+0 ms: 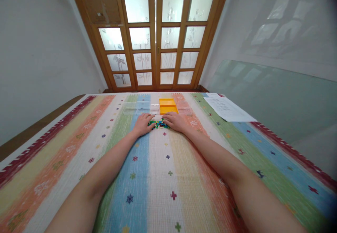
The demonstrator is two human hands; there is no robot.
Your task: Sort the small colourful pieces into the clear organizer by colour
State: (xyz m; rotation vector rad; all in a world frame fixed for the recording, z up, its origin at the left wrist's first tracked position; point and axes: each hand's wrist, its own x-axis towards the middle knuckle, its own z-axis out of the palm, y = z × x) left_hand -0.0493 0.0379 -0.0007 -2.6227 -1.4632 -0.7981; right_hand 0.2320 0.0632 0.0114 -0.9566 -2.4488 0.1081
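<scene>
A small heap of loose green, blue, yellow and white pieces, perhaps toy bricks, lies on the striped tablecloth. At its left edge rests my left hand, palm down, its fingers apart and touching the heap. From the other side my right hand reaches over the heap's right edge with fingers stretched out. Neither hand visibly holds a piece, though the fingertips partly cover some. Just beyond the hands is a yellow-orange tray with two compartments.
Clear plastic containers stand left of the tray, and another clear piece is at its right. Printed sheets of paper lie at the far right. A glass panel leans along the right wall. Wooden glazed doors rise behind the table.
</scene>
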